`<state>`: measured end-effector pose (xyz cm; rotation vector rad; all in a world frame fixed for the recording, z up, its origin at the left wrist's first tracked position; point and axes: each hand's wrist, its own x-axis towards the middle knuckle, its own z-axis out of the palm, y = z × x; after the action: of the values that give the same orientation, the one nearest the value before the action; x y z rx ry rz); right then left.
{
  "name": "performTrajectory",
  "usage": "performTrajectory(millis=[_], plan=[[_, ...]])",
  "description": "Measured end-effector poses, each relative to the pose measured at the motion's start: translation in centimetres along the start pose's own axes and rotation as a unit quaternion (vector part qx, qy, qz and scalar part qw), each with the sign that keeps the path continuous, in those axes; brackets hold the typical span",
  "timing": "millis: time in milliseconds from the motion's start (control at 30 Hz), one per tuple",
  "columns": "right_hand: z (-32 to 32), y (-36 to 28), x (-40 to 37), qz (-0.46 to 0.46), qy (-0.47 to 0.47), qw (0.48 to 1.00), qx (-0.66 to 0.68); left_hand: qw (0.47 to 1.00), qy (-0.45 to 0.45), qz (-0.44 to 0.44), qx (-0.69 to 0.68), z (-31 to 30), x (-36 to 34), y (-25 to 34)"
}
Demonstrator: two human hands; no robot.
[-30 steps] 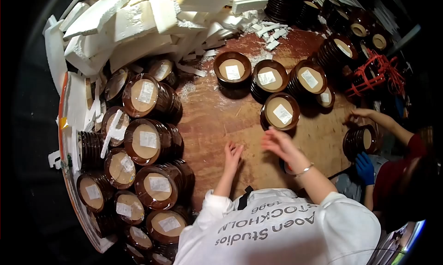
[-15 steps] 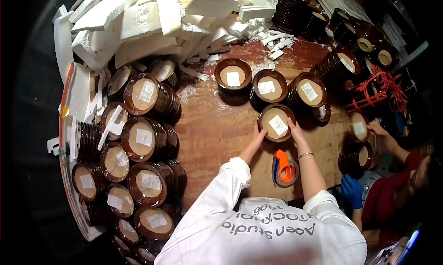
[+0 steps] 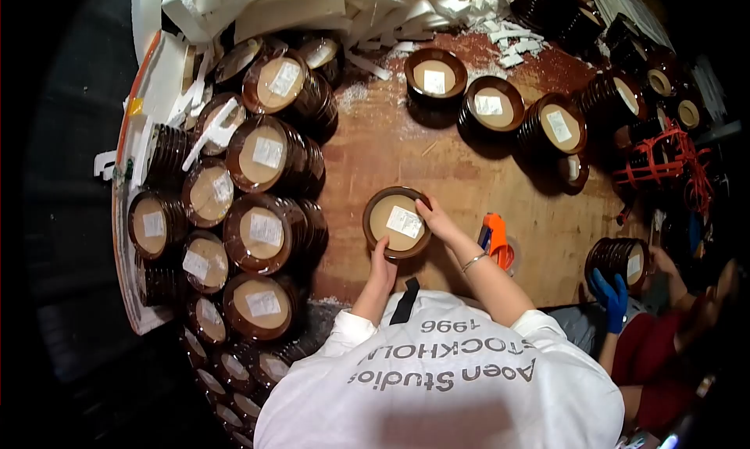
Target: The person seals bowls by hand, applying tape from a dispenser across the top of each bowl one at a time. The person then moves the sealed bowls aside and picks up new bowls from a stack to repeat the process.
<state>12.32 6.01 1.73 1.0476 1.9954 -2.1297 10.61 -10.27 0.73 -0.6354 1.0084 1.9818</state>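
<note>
Between my two hands is a round, brown glazed dish with a beige disc and a white label on top; whether more dishes sit under it is hidden. My left hand grips its near-left rim, thumb on the disc. Around the right rim closes my right hand, its thumb over the edge. Below the right forearm lies an orange tape dispenser, partly covered by the arm. Beyond the hands stand similar labelled dishes: a far one, a middle stack and a right stack.
Plastic-wrapped dish stacks crowd the left side. White foam pieces are heaped at the back. Red strapping lies at right. A co-worker's blue-gloved hand touches another dish stack on the wooden table.
My hands have brought the dish left and closer to my body, away from the stacks at right. The camera view has shifted. The co-worker's gloved hand has risen to the stack beside it.
</note>
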Motion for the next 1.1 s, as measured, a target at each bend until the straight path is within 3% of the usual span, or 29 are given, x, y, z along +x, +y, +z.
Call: performTrajectory(millis=[100, 167, 233, 367, 433, 500, 567, 667, 700, 800, 867, 967, 1100], plan=[[1.0, 0.9, 0.0, -0.016, -0.019, 0.999, -0.047, 1.0, -0.019, 0.006, 0.004, -1.7, -1.1, -0.7], [0.7, -1.1, 0.1, 0.021, -0.05, 0.998, 0.042, 0.994, 0.019, 0.047, 0.097, -1.9, -0.2, -0.6], [0.2, -1.2, -0.5, 0.038, -0.057, 0.997, 0.045, 0.995, 0.014, 0.032, 0.096, -2.8, 0.9, 0.5], [-2.4, -0.3, -4.8, 0.005, 0.07, 0.997, -0.026, 0.987, 0.012, 0.093, 0.131, -2.2, 1.9, 4.3], [-5.5, 2.3, -7.6, -0.012, 0.149, 0.981, -0.125, 0.991, -0.094, 0.047, 0.088, -3.9, 4.6, 5.4], [-8.1, 4.7, -10.3, 0.002, 0.181, 0.974, -0.138, 0.99, -0.12, -0.011, 0.074, -1.7, 3.2, 6.7], [-9.3, 6.5, -12.4, -0.004, 0.304, 0.891, -0.337, 0.983, -0.159, -0.058, 0.065, -0.8, 2.7, 6.6], [-8.6, 7.4, -13.3, 0.071, 0.307, 0.883, -0.347, 0.978, -0.178, -0.075, 0.078, -1.0, 2.4, 6.2], [-8.3, 7.6, -13.2, 0.075, 0.305, 0.884, -0.347, 0.972, -0.207, -0.082, 0.075, -1.7, 2.4, 5.9], [-8.0, 8.3, -11.1, 0.071, 0.28, 0.865, -0.411, 0.978, -0.186, -0.073, 0.053, -2.2, 2.4, 3.8], [-8.1, 9.1, -10.1, 0.142, 0.286, 0.869, -0.377, 0.975, -0.204, -0.076, 0.033, -1.6, 2.2, 3.0], [-8.3, 8.6, -10.2, 0.162, 0.3, 0.869, -0.357, 0.969, -0.237, -0.077, 0.006, -0.4, 2.7, 2.0], [-11.2, 9.0, -10.7, 0.09, 0.31, 0.899, -0.296, 0.968, -0.235, -0.087, 0.012, 1.9, 4.1, 0.0]])
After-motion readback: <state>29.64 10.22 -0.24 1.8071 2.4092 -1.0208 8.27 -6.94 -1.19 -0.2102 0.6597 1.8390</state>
